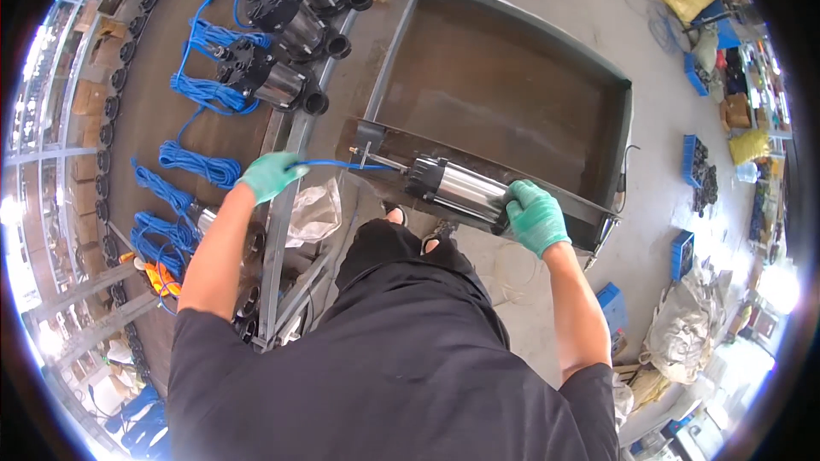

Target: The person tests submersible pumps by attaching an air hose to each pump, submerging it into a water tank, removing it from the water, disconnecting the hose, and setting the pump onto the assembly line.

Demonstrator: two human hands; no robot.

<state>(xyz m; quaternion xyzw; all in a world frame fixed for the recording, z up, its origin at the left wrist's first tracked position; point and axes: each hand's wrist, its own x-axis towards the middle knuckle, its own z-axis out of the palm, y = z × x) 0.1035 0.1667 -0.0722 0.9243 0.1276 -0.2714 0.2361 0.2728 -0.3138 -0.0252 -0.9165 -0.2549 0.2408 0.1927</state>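
A submersible pump (468,191) with a shiny steel body and black ends lies on its side along the near edge of a metal tank (500,7). My right hand (538,218), in a green glove, is closed around the pump's right end. From the left end a blue cable (340,162) runs out past a small metal bracket (368,142). My left hand (272,176), gloved in green too, pinches that cable well to the left of the pump.
The tank holds brownish liquid. Left of it, several similar pumps (278,84) and bundles of blue cable (201,162) sit on a conveyor with a metal side rail (279,248). A white sack (314,212) lies beneath the cable. Blue crates (682,254) stand at right.
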